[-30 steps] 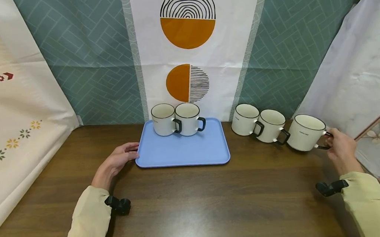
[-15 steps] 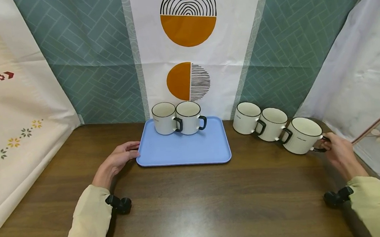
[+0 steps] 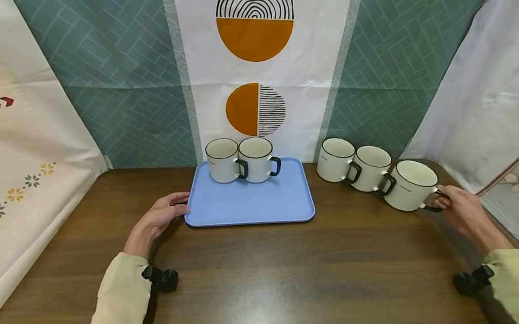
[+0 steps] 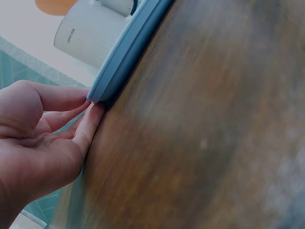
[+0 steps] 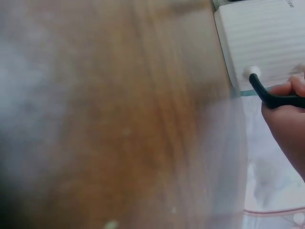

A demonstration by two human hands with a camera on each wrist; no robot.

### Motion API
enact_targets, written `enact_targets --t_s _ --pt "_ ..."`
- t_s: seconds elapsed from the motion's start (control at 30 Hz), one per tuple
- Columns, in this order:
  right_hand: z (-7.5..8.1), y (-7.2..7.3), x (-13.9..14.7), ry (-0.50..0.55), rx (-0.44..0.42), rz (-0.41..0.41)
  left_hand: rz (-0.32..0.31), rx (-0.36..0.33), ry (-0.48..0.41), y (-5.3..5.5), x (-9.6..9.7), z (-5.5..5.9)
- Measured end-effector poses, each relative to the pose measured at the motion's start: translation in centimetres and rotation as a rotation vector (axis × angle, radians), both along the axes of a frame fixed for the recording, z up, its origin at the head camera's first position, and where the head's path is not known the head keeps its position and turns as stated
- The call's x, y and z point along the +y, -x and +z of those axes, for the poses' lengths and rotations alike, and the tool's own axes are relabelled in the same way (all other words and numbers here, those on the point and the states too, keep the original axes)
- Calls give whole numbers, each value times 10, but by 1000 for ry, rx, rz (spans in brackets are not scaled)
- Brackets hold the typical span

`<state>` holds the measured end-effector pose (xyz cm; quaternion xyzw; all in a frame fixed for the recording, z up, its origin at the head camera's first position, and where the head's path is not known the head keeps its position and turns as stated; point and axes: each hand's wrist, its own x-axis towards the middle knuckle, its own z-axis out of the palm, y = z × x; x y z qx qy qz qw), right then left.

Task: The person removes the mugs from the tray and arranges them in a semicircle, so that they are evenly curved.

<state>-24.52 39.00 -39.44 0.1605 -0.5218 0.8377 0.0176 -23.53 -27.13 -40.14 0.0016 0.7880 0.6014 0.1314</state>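
My right hand (image 3: 462,209) grips the black handle of a white enamel-style mug (image 3: 410,185) with a dark rim. In the right wrist view fingers and thumb wrap that handle (image 5: 281,101), beside the mug's wall. The held mug stands upright close to the table, its left side right at the handle of another such mug (image 3: 371,167). Farther left comes a third mug (image 3: 334,161), completing a slanting row. On the left, my left hand (image 3: 156,218) pinches the edge of a light blue tray (image 3: 249,206), thumb and fingertips at its rim in the left wrist view.
Two matching mugs (image 3: 223,162) stand side by side on the tray's back part, handles to the right. Behind the brown wooden table (image 3: 273,278) hangs a green and white patterned cloth (image 3: 140,105). Pale cloths border both sides, the right one (image 3: 513,127) close to my right hand.
My right hand has brought the held mug a little left and toward me, nearer the neighbouring mug's handle. My left hand and the tray stay in place.
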Motion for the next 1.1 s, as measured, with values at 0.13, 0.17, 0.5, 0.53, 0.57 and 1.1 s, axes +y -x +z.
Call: enact_targets --t_s 0.13,0.17,0.5,0.53,0.57,1.1 --pt "1 -4 -3 -44 33 79 0 1 -2 -1 0 0" --pt "1 -5 -4 -63 35 94 -1 2 -4 -1 0 0" --pt "3 -14 -10 -215 6 151 -9 12 -12 -3 1 1" --pt "3 -14 -11 -220 6 148 -10 13 -13 -3 1 1" --pt "3 -15 -12 -226 5 149 -10 12 -16 -3 1 2" --pt "15 -26 -23 -493 -133 -72 -11 6 -11 -1 0 0"
